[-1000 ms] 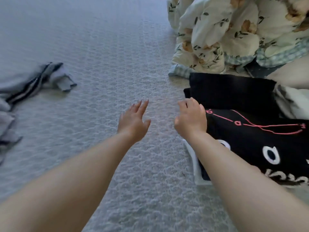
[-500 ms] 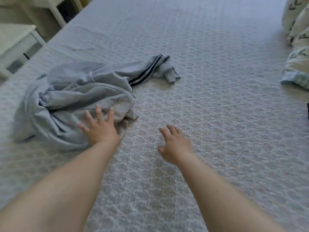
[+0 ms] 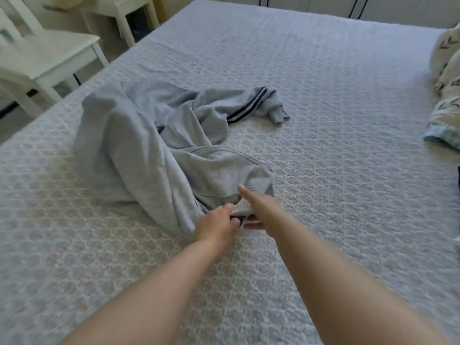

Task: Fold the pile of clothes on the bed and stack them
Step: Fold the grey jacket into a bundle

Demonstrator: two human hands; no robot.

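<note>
Quilted grey bed (image 3: 323, 100) is filling nearly the whole view, with a white chair (image 3: 47, 53) and small table (image 3: 124, 8) sitting off its far left edge and a floral duvet (image 3: 445, 83) bunching up at the right.

You're working on the grey garment (image 3: 149, 145), which is lying crumpled left of centre, one striped sleeve (image 3: 249, 105) trailing away toward the middle of the bed. Your left hand (image 3: 216, 224) is curling its fingers round the near hem, pinching it. Your right hand (image 3: 258, 207) is sliding in right beside it, thumb lying straight on top of the fabric and the other fingers going underneath the edge, so it looks like a grip too, though those fingers are mostly hidden.

My take: you're picking it up to shake it flat. You're probably better off spreading your hands apart along that hem before lifting, since both are bunching at one spot and the rest is going to hang twisted. That sleeve is folded under itself, so it's likely needing a tug out.

Containers: none showing anywhere, no basket or drawer, so nothing's holding anything. I can't see any folded stack from this angle.
</note>
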